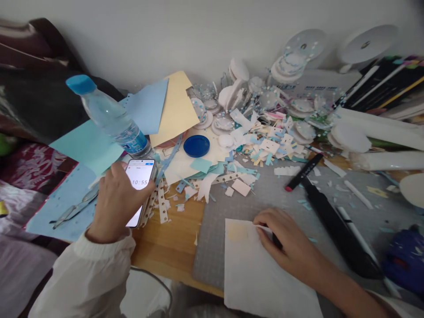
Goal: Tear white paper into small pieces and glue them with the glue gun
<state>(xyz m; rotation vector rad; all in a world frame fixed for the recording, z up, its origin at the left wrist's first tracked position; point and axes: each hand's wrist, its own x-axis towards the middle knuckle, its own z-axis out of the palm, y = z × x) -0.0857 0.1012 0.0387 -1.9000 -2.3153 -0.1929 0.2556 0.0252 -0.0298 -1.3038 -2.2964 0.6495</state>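
Left hand (115, 198) spans the phone (140, 176) at the left of the table (172, 247), thumb along the right edge, fingers over the left; fingertips partly hidden, but it reads as a grasp across the width. Bottle (132, 143) just behind, glasses (74, 210) to the left. Phone probably stiff, fairly dense, smooth-faced and apt to slip; best held by its long edges, clear of the screen. Right hand (286, 238) pinches the top edge of a white sheet of paper (261, 276), thumb below, forefinger above; something dark, perhaps a pen, shows in the palm, mostly covered. Sheet rests partly on the grey mat (212, 238), its near end towards the person, a pale yellow patch (237, 232) by its top left corner. Paper should be light, limp, quick to crease or tear; a gentle pinch near a corner, with the rest lying flat, would suit. Paper scraps (266, 143) heaped beyond, likely weightless and easily scattered. Marker (303, 173) on the right.
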